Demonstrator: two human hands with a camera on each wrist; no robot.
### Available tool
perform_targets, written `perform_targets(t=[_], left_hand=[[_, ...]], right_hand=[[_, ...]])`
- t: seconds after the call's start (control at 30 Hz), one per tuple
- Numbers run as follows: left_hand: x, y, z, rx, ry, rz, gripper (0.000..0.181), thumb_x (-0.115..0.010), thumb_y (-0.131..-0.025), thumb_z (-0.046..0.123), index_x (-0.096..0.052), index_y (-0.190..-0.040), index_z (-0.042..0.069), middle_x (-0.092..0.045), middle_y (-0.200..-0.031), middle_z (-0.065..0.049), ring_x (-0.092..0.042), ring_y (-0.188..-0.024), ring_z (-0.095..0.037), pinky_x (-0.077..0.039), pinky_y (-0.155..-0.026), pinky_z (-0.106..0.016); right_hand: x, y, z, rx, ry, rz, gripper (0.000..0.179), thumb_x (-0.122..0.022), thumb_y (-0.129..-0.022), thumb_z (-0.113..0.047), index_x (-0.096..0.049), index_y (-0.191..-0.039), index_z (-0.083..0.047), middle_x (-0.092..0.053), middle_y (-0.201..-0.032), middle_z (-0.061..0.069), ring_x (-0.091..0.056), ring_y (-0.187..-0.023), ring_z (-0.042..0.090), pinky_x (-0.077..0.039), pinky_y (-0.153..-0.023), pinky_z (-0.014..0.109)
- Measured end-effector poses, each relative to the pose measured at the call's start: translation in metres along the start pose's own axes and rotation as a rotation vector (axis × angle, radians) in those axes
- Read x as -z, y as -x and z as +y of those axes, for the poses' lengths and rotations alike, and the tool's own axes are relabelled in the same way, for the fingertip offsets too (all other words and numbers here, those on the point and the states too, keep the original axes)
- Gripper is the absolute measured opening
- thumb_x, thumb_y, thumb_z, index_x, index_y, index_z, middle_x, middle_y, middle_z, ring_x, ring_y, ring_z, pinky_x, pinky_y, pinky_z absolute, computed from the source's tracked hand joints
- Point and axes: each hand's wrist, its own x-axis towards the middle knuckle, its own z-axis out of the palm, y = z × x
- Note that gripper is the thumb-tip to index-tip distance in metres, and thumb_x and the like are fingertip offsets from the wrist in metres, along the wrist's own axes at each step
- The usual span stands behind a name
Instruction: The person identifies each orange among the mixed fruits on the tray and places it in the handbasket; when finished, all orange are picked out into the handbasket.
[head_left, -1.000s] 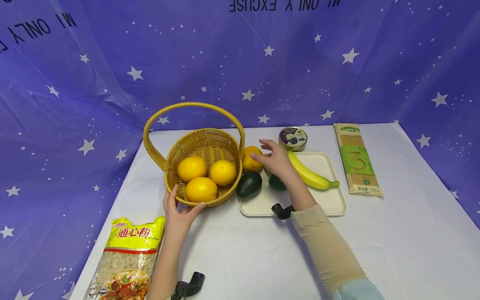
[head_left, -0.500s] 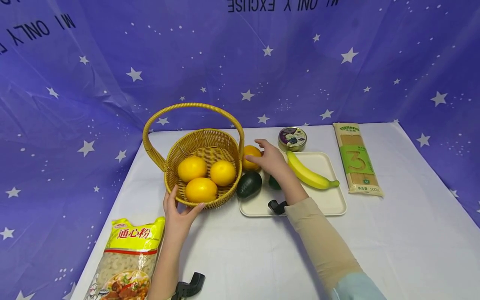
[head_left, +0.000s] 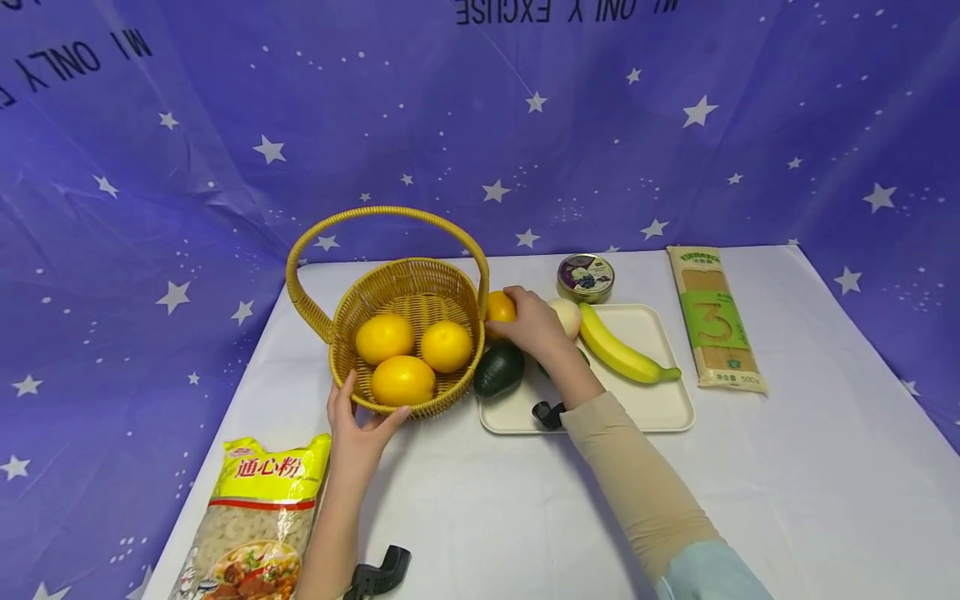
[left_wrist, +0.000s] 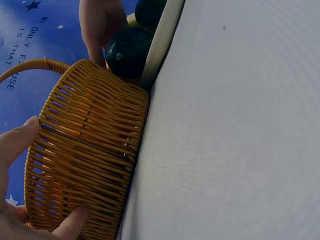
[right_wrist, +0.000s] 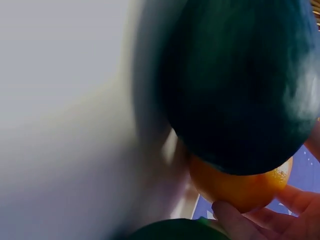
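Note:
My right hand (head_left: 531, 327) grips an orange (head_left: 500, 307) beside the right side of a wicker basket (head_left: 408, 287), thumb and fingers curled about the fruit. In the right wrist view, a dark green avocado (right_wrist: 235, 90) covers the upper part of that orange (right_wrist: 242, 187). My left hand (head_left: 358, 437) holds the basket's near left side. Its thumb (left_wrist: 22, 137) lies at the rim in the left wrist view, with a finger (left_wrist: 74, 222) against the woven wall. Three yellow-orange fruits (head_left: 402, 381) lie in the basket.
A cream tray (head_left: 637, 417) bears a banana (head_left: 622, 350), a pale round thing (head_left: 567, 317) and a dark green item partly under my right wrist. Behind it stands a round tin (head_left: 586, 277). A noodle pack (head_left: 712, 321) lies right, a macaroni bag (head_left: 258, 517) front left.
My right hand has moved left and closed its fingers on the orange. The pale round thing has come into view behind the hand; the banana has shifted slightly right. The left hand stays put.

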Motion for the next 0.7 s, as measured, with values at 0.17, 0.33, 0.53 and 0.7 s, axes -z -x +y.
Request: perform_targets(t=[0.17,0.33,0.53,0.7], left_hand=[[0.0002,0.0003,-0.0015,-0.005,-0.001,-0.003,0.1,-0.08,-0.081,0.015,-0.013,-0.156,0.014,0.01,-0.159,-0.004,-0.012,-0.143,-0.029,-0.038,-0.105,-0.046],[0.0,0.0,-0.0017,-0.005,0.0,-0.006,0.1,-0.08,-0.081,0.015,-0.013,-0.156,0.015,0.01,-0.159,-0.004,-0.011,-0.143,-0.029,-0.039,-0.105,-0.047],[-0.0004,-0.0004,-0.0019,-0.022,0.013,-0.004,0.099,-0.079,-0.081,0.013,-0.013,-0.155,0.012,0.008,-0.159,-0.004,-0.012,-0.143,-0.029,-0.04,-0.104,-0.046],[-0.0001,-0.0007,-0.0021,-0.017,0.02,-0.006,0.099,-0.079,-0.081,0.012,-0.013,-0.155,0.013,0.008,-0.159,-0.003,-0.012,-0.143,-0.028,-0.04,-0.104,-0.046]], right_hand=[[-0.0031,-0.0026,0.0004,0.008,0.036,0.025,0.074,-0.072,-0.082,-0.044,-0.044,-0.143,-0.01,-0.053,-0.127,0.016,-0.053,-0.108,0.028,-0.048,-0.091,0.044],[-0.0048,-0.0036,0.0006,0.005,0.071,0.055,0.074,-0.072,-0.079,-0.042,-0.047,-0.141,-0.01,-0.055,-0.124,0.015,-0.054,-0.103,0.027,-0.049,-0.087,0.043],[-0.0052,-0.0013,0.0012,0.017,0.083,0.087,0.075,-0.073,-0.077,-0.041,-0.048,-0.14,-0.01,-0.056,-0.126,0.016,-0.054,-0.104,0.028,-0.049,-0.087,0.044],[-0.0022,0.0022,0.0011,0.022,0.074,0.121,0.074,-0.073,-0.076,-0.043,-0.05,-0.139,-0.011,-0.057,-0.126,0.015,-0.055,-0.103,0.028,-0.049,-0.084,0.045]])
